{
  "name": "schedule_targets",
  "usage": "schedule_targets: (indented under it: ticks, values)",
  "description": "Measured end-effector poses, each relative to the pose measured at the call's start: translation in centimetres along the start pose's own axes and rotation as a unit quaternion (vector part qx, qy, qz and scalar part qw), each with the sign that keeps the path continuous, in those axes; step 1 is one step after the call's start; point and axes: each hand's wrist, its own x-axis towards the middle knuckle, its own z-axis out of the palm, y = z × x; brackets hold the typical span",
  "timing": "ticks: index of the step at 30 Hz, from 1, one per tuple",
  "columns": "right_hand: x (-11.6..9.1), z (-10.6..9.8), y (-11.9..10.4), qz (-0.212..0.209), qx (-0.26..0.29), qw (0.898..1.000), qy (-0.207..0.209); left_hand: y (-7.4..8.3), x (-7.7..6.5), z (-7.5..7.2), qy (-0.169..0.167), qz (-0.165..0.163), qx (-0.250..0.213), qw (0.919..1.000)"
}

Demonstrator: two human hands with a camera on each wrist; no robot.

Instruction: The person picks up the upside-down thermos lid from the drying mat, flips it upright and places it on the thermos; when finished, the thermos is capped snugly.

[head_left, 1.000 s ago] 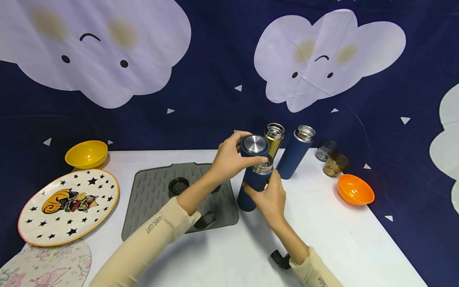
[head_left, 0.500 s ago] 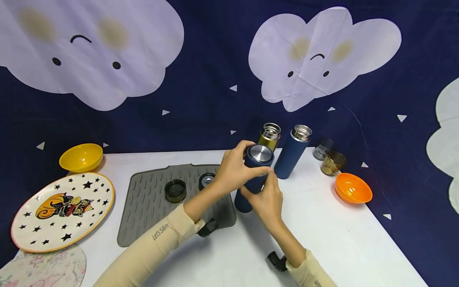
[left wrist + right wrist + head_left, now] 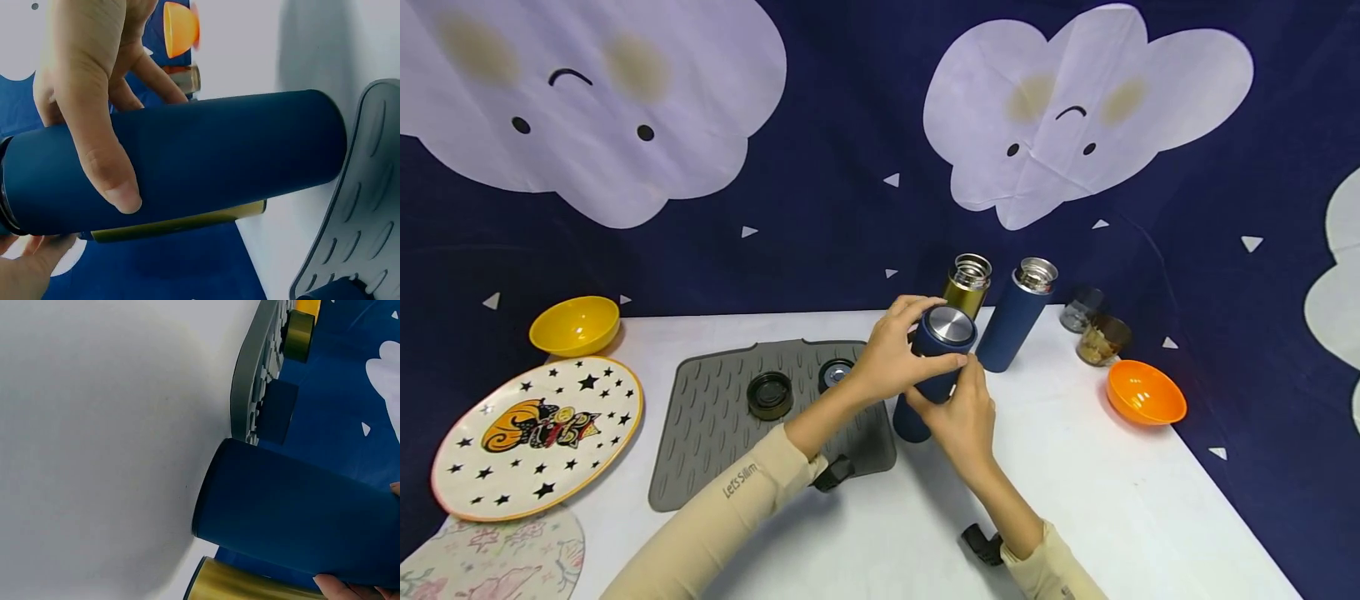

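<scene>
In the head view, my left hand [image 3: 887, 358] holds a blue lid [image 3: 950, 327] with a brushed silver top, thumb on the near side and fingers round the back. The lid sits over the mouth of a blue thermos bottle [image 3: 912, 419], whose steel neck is hidden. My right hand [image 3: 964, 423] grips the upper body of this bottle. In the left wrist view, a thumb lies along the blue bottle [image 3: 237, 147], with fingers on its far side. Its base stands near the grey mat [image 3: 240, 394] in the right wrist view.
Behind stand an uncapped gold bottle [image 3: 966, 292] and another uncapped blue bottle [image 3: 1012, 321]. The drying mat [image 3: 700, 433] bears two lids, one a dark lid [image 3: 770, 396]. A star-patterned plate [image 3: 490, 417] and yellow bowl [image 3: 576, 327] are left; an orange bowl [image 3: 1145, 393] and jar [image 3: 1103, 340] right.
The left hand has brought the blue lid rightward and down from beside the bottle's open mouth onto it. The right hand keeps its hold on the bottle.
</scene>
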Motion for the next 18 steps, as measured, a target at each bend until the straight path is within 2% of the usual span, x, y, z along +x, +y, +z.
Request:
schedule_targets:
  ticks: [7, 9, 13, 16, 18]
  values:
    - [-0.04, 0.02, 0.09, 0.008, 0.002, 1.000, -0.007, -0.23, 0.78, -0.37, -0.056, 0.044, 0.020, 0.9973]
    - [-0.08, 0.05, 0.09, 0.010, 0.002, 1.000, -0.010, -0.21, 0.74, -0.33, -0.047, 0.057, 0.040, 0.9965]
    - [-0.16, -0.01, 0.08, 0.012, 0.001, 1.000, -0.012, -0.23, 0.37, 0.19, 0.007, 0.066, 0.062, 0.9958]
    - [-0.08, -0.06, 0.08, 0.015, 0.001, 1.000, -0.015, -0.44, 0.18, 0.48, 0.029, 0.076, 0.053, 0.9953]
    - [0.01, -0.08, 0.11, 0.014, 0.002, 1.000, -0.016, -0.69, 0.25, 0.41, 0.022, 0.083, 0.035, 0.9957]
